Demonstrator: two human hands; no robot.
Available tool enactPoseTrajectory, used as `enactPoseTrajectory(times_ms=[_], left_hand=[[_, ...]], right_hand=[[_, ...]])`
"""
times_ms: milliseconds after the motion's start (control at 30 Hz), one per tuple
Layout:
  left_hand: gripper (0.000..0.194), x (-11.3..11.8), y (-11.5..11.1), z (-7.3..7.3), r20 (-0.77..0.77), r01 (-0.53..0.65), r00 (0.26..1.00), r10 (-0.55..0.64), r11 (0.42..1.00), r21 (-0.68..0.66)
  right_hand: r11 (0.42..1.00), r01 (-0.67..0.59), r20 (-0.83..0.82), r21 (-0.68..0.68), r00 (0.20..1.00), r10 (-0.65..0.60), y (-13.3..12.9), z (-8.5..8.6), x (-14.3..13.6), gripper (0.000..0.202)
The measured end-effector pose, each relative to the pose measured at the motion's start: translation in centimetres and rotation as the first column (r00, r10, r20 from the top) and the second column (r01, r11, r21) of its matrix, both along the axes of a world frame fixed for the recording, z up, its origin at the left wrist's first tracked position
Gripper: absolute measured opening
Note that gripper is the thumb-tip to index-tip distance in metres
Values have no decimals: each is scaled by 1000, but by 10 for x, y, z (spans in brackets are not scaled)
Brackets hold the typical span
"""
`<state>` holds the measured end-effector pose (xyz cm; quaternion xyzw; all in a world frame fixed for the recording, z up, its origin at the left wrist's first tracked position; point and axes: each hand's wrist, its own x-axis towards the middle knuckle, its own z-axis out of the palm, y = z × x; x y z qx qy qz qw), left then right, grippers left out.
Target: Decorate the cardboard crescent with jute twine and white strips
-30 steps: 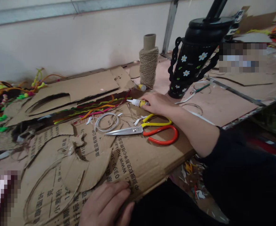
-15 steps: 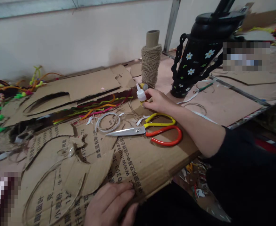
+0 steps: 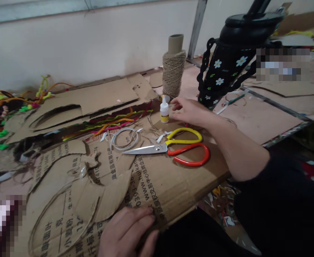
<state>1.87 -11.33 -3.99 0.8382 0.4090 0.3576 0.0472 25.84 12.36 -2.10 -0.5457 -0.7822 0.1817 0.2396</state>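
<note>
Glue bottle [image 3: 164, 112] upright on printed cardboard sheet [image 3: 157, 182], at 12 o'clock from scissors [image 3: 173, 149]. Right hand [image 3: 189, 110] just beside it at 3 o'clock, fingers loose, gripping nothing. Left hand [image 3: 128, 232] flat on the sheet's near edge.

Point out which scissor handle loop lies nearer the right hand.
The yellow loop: it lies just below the right hand, farther from the camera. The orange loop lies on the near side, farther from that hand.

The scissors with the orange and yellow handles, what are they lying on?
The scissors lie flat on a printed cardboard sheet, near a white cord coil. Paper scraps touch the yellow handle; whatever lies under the cardboard is hidden.
</note>
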Motion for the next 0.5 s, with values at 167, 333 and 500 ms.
enactPoseTrajectory(times_ms=[167,333,500], left_hand=[[14,1,1,4,21,15,1000,-14,998,-54],[16,1,-1,2,81,24,997,-17,995,-98],[17,2,-4,-2,117,24,993,-11,994,-103]], right_hand=[[976,-62,-5,207,998,64,-27,17,-8,16],[881,-422,265,213,893,363,-44,12,-55,22],[767,-627,442,137,731,520,-51,9,-99,29]])
